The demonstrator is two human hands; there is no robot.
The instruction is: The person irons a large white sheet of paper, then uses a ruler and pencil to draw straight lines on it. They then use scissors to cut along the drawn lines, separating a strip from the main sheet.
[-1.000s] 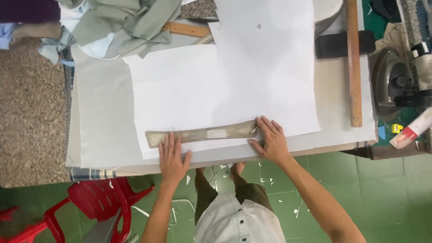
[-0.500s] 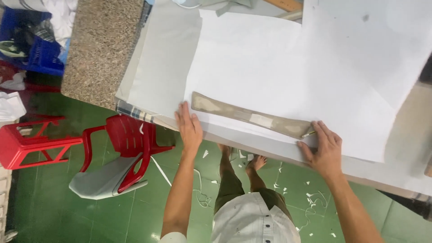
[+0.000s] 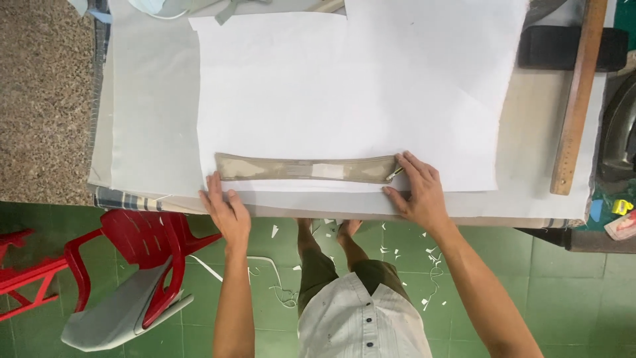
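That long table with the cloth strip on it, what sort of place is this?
Probably a tailoring or sewing workshop. A khaki fabric strip lies on white pattern paper under the left hand and right hand, a long wooden ruler rests beside it, and paper snippets litter the green floor.

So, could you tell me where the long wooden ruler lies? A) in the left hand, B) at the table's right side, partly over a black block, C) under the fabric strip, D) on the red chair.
B: the ruler runs along the table's right side, crossing the black block, away from both hands.
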